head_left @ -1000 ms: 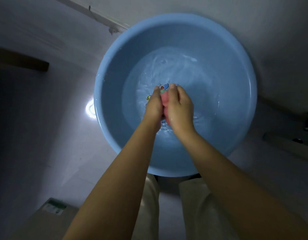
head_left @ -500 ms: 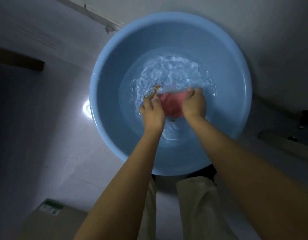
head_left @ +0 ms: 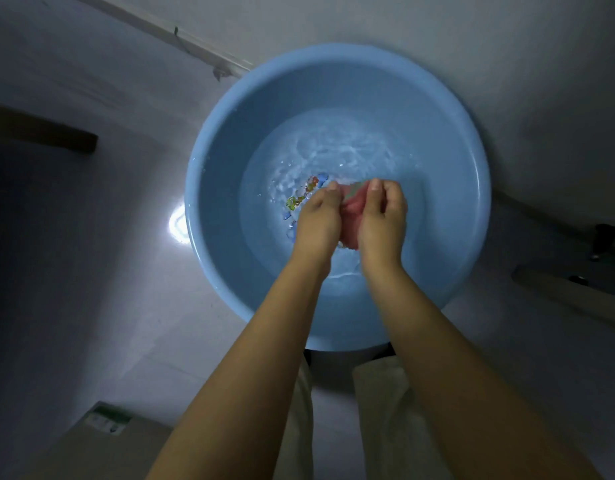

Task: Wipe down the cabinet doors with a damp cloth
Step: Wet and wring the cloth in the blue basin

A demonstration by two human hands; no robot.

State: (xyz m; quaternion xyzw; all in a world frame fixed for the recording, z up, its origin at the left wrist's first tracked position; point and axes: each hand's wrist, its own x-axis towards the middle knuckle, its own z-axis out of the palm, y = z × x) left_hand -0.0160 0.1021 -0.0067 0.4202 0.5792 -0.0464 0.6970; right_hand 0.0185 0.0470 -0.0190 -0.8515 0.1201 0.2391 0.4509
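Presently, both hands are over the round light-blue plastic basin (head_left: pixel 212 161), which stands on the pale tiled floor (head_left: pixel 91 289) and contains shallow, rippled water (head_left: pixel 340 147). The left hand (head_left: pixel 318 221) and right hand (head_left: pixel 382 216) are each curled round the bunched pink cloth (head_left: pixel 351 216), squeezed between them just above the water. A multicoloured printed motif (head_left: pixel 301 199) shows on the basin bottom beside the left hand's fingertips.

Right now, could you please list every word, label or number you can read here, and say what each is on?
None can be read.
Colourful print on the bottom of the blue basin, beside the left hand: too blurred.
Green-and-white label on the cardboard box: too small.
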